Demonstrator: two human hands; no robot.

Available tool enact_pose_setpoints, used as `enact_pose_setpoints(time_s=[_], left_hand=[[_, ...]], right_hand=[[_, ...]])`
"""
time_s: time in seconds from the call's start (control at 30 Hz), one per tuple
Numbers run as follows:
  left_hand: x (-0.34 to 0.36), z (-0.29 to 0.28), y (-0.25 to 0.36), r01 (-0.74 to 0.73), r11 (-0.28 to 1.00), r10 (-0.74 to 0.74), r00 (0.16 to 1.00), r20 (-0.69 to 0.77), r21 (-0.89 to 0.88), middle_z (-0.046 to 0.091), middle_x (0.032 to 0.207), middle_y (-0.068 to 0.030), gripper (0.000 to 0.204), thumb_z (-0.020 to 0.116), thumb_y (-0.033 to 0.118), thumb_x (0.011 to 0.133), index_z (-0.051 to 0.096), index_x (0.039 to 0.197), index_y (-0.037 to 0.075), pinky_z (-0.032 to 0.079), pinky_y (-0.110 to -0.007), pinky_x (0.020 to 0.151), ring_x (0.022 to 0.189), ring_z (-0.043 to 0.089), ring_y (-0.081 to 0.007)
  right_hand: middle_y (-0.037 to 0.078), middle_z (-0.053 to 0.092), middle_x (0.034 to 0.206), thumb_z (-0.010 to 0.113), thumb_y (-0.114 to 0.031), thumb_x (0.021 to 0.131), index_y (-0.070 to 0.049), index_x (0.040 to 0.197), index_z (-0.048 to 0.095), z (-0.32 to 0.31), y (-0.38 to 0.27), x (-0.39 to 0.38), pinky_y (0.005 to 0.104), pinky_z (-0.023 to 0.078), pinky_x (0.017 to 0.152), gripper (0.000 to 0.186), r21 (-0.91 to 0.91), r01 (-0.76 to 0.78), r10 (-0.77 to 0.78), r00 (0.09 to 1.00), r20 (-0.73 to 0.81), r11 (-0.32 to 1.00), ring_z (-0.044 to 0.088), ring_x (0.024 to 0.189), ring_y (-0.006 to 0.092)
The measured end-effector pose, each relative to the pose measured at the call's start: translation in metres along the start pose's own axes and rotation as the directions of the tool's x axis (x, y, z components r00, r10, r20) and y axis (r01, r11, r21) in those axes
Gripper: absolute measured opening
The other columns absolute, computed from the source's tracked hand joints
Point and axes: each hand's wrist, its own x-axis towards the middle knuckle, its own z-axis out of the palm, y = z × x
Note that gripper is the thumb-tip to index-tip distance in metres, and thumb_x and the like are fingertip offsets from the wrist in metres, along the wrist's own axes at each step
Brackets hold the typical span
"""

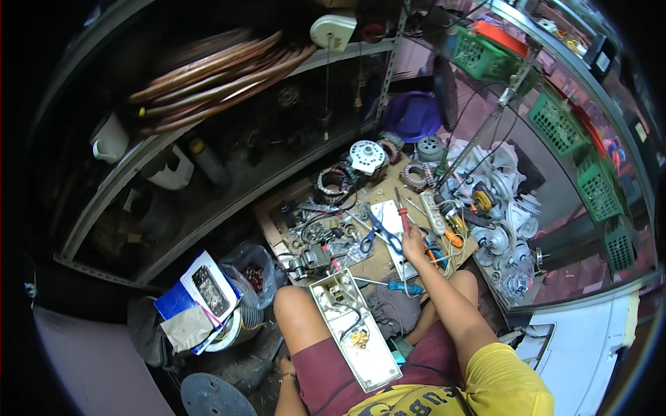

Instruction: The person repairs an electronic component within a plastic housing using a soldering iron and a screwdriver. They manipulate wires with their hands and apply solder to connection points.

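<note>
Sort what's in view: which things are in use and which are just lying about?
In use: right hand gripping red-handled screwdriver; opened white casing resting on the lap.
Lying about: blue-handled scissors, blue screwdriver, copper tubing coil, green baskets.

A single head-worn fisheye view looks steeply down from above onto a seated person's lap and the low wooden worktop (378, 260) just ahead. It sits well above the clutter, taking in the shelving (208, 149) beyond the worktop's far edge, its lines bowing toward the rim.
</note>
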Motion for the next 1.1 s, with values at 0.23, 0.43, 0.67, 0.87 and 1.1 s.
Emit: enact_pose_setpoints(time_s=[0.23, 0.43, 0.67, 0.87, 1.1], left_hand=[[-0.027, -0.021, -0.009, 0.100, 0.994, -0.099, 0.995, -0.009, 0.052, 0.075, 0.118, -0.0312, 0.057, 0.078, 0.040, 0.089, 0.074, 0.121, -0.006, 0.056, -0.045, 0.095, 0.116, 0.073, -0.0430], [-0.025, -0.025, -0.005, 0.091, 0.992, -0.090, 0.996, -0.021, 0.086, 0.074, 0.124, -0.0287, 0.057, 0.078, 0.035, 0.089, 0.070, 0.132, -0.002, 0.055, -0.045, 0.100, 0.120, 0.071, -0.0408], [-0.029, -0.028, 0.004, -0.014, 1.000, 0.017, 0.991, -0.130, 0.024, 0.073, 0.116, -0.0309, 0.040, 0.074, 0.023, 0.090, 0.072, 0.120, -0.003, 0.055, -0.049, 0.095, 0.114, 0.070, -0.0464], [0.040, -0.090, 0.160, -0.596, 0.724, 0.636, 0.384, -0.669, 0.346, 0.059, 0.109, -0.0255, 0.030, 0.073, 0.014, 0.094, 0.061, 0.113, -0.006, 0.041, -0.055, 0.097, 0.107, 0.055, -0.0476], [0.228, -0.164, 0.390, -0.417, 0.812, 0.569, 0.412, -0.712, 0.408, 0.061, 0.143, -0.0262, 0.047, 0.072, 0.019, 0.096, 0.063, 0.136, -0.003, 0.044, -0.051, 0.115, 0.133, 0.055, -0.0485]], right_hand=[[0.037, 0.071, 0.107, 0.058, -0.020, 0.099, 0.003, 0.128, 0.052, 0.015, -0.022, 0.069, 0.0622, 0.054, 0.090, 0.037, -0.108, -0.111, 0.119, 0.991, 0.069, 0.988, 0.071, 0.103, 0.0531], [0.036, 0.071, 0.117, 0.056, -0.020, 0.101, -0.003, 0.139, 0.052, 0.034, -0.027, 0.102, 0.0599, 0.053, 0.097, 0.042, -0.125, -0.180, 0.186, 0.982, 0.034, 0.976, 0.070, 0.110, 0.0522], [0.033, 0.071, 0.122, 0.056, -0.014, 0.098, 0.003, 0.136, 0.052, 0.056, -0.052, 0.102, 0.0570, 0.054, 0.098, 0.042, -0.191, -0.208, 0.228, 0.970, 0.090, 0.959, 0.071, 0.114, 0.0483], [0.033, 0.072, 0.112, 0.061, -0.016, 0.099, 0.002, 0.131, 0.052, 0.073, -0.032, 0.101, 0.0567, 0.053, 0.096, 0.038, 0.128, -0.166, 0.185, 0.969, -0.161, 0.978, 0.071, 0.106, 0.0496], [0.008, 0.062, 0.090, 0.061, -0.005, 0.090, 0.001, 0.128, 0.051, 0.020, -0.042, 0.030, 0.0323, 0.049, 0.068, 0.040, 0.531, -0.183, 0.166, 0.983, 0.080, 0.827, 0.059, 0.075, 0.0162]])
